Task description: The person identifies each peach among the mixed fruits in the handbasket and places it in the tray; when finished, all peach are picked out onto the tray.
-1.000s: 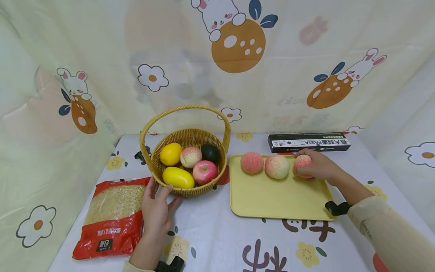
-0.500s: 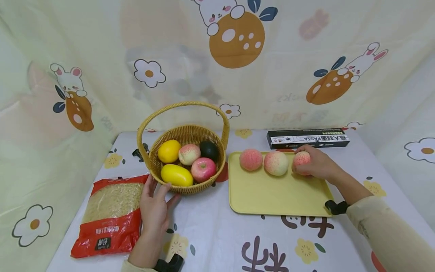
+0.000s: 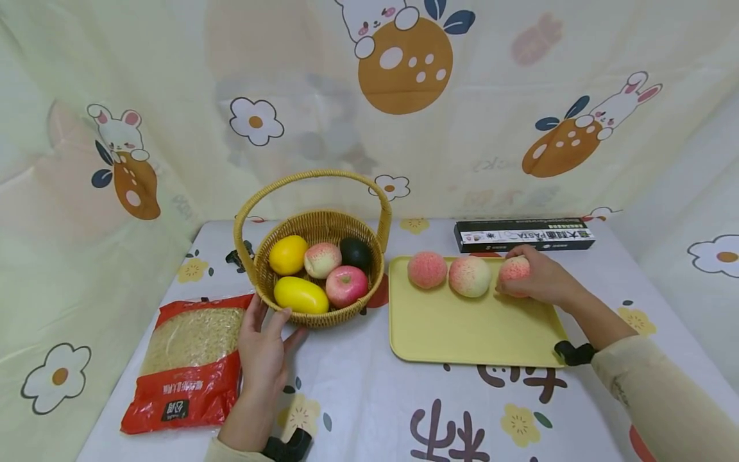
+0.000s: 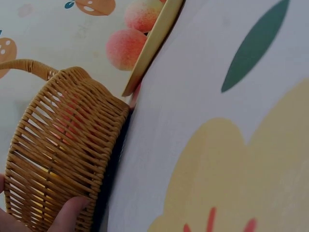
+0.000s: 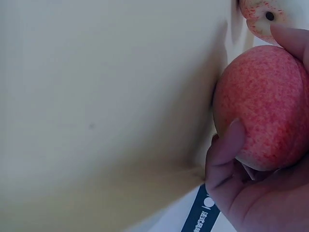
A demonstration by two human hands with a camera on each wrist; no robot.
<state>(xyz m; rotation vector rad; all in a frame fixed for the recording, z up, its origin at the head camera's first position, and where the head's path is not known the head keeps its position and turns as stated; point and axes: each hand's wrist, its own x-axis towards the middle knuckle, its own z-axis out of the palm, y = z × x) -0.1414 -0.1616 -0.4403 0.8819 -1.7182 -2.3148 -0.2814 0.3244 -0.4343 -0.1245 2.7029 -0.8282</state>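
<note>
The right hand (image 3: 539, 276) pinches a round peach (image 3: 515, 268), rosy with tiny red speckles, between thumb and fingers, at the back right of a smooth yellow tray (image 3: 462, 333). Two more round ones sit there too: a pink peach (image 3: 427, 269) and a big pale peach (image 3: 470, 277).

The left hand (image 3: 264, 350) has its fingers spread, touching the near left side of a bumpy wicker basket (image 3: 320, 221) with a tall, curved handle. A shiny red apple (image 3: 346, 285) is among its fruit.

The right arm reaches in from the side, over the tray's right edge. The tray has room in front of the peaches. A crinkly plastic bag (image 3: 190, 346) lies just beside the left hand, and a long pasta box (image 3: 524, 235) is just behind the tray.
</note>
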